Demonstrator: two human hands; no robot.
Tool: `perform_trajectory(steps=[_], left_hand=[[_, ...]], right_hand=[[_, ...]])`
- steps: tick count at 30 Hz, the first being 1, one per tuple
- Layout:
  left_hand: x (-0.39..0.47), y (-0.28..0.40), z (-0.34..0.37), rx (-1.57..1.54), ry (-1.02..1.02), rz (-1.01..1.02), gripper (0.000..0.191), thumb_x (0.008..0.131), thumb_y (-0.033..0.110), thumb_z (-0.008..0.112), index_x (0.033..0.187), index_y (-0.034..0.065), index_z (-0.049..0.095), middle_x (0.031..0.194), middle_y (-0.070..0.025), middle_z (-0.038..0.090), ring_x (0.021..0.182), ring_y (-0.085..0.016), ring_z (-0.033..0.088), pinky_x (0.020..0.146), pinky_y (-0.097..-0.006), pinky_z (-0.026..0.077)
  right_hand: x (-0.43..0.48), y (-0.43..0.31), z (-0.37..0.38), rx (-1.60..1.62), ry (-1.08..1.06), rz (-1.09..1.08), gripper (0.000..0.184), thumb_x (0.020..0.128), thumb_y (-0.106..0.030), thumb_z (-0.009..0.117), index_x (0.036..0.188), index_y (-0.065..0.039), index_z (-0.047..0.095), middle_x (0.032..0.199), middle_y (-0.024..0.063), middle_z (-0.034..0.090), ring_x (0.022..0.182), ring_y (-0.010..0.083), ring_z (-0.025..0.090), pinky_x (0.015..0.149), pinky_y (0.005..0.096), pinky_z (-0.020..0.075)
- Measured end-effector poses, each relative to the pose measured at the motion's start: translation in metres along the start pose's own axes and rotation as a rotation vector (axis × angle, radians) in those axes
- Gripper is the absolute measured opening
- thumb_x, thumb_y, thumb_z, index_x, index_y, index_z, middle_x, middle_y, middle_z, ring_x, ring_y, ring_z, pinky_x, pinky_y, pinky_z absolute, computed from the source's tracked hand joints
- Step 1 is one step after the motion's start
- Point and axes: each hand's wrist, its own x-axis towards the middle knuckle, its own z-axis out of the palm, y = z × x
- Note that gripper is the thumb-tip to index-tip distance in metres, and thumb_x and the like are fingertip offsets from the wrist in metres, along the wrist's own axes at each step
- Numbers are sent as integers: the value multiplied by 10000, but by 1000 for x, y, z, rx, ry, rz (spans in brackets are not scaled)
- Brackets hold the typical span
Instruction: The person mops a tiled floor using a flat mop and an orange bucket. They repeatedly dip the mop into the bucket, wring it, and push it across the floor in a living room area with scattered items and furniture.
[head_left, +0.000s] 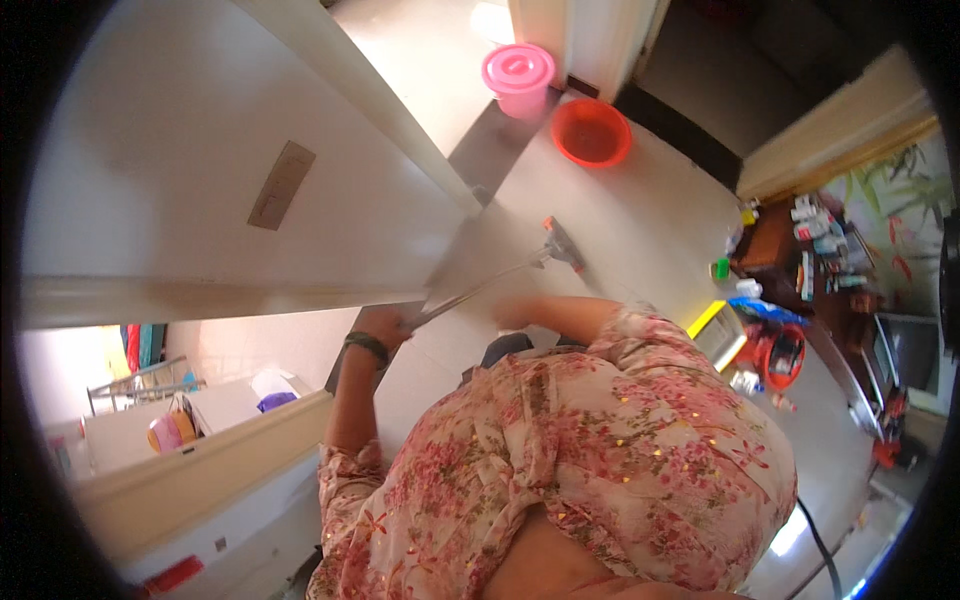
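Observation:
My left hand (382, 330), with a dark green band at its wrist, grips the upper end of a thin metal mop pole (480, 288). From there the pole slants away across the pale tiled floor. At its far end the grey mop head (562, 246) with orange ends rests on the tiles. My right hand (514, 311) is blurred in front of my body, just on the near side of the pole. Whether its fingers touch anything cannot be made out.
A white wall corner with a switch plate (281, 185) stands close on the left. Ahead are a lidded pink bucket (519, 79) and a red basin (592, 133). At right, a yellow-edged box (716, 334), a red basket (786, 358) and a cluttered dark cabinet (766, 244) line the floor.

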Motion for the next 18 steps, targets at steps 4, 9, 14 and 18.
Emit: perform_trajectory(steps=[4,9,14,18], left_hand=[[-3,-102,120,-113,-480,-249,338,611,323,658,832,70,620,825,-129,617,758,-263,588,703,-347,458],[8,-123,240,-523,-630,-403,313,717,292,639,797,5,545,619,-84,542,471,-172,505,420,-331,425],[57,-55,257,-563,-507,-445,372,729,349,604,775,-17,555,668,-113,575,542,-235,551,480,-360,457],[78,5,214,-199,-201,-193,524,726,441,521,847,-67,569,814,-240,587,797,-365,572,699,-429,452]], right_hand=[[-112,57,75,445,287,735,201,744,-230,474,782,-71,591,837,163,592,760,325,559,668,419,433],[-281,48,205,705,347,1616,266,790,-181,424,869,-9,611,913,196,591,856,340,574,718,399,457],[-322,-41,331,1198,616,1152,237,795,-209,469,870,-20,591,806,165,601,697,259,586,588,328,468],[-312,-102,349,1474,749,1401,236,803,-214,473,881,-20,582,794,142,595,668,229,574,561,312,463]])
